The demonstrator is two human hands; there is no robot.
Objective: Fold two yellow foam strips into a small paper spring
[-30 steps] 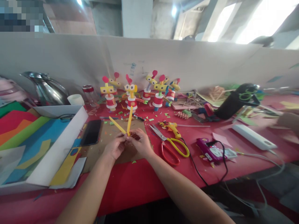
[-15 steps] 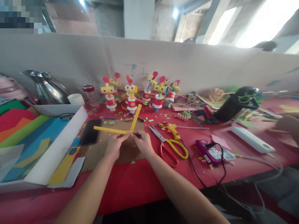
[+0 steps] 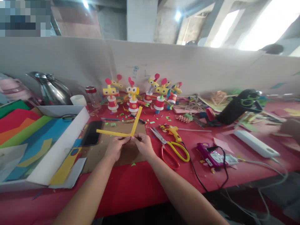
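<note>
Two narrow yellow paper strips (image 3: 112,133) meet in a corner at my fingertips, one pointing left and the other up and away from me. My left hand (image 3: 116,147) pinches the strips close to that corner. Beside it my right hand (image 3: 143,144) is closed on the same joint, its fingertips touching or almost touching the left ones. Both hands are above a brown cardboard sheet (image 3: 93,159). Right of my right hand lie scissors (image 3: 166,143) with one red and one yellow handle, and a yellow glue gun (image 3: 173,132).
Several paper-cup figures (image 3: 133,104) stand behind the cardboard. A white box (image 3: 58,140) of coloured paper and a black phone (image 3: 92,132) lie left. Rightward are a purple power socket (image 3: 212,154) with cords, a white power strip (image 3: 256,143) and a black bottle (image 3: 236,106).
The whole view has shifted slightly, so everything appears a little lower and further right. Both hands keep their pinch on the yellow paper strips, with the fingers shifting only slightly.
</note>
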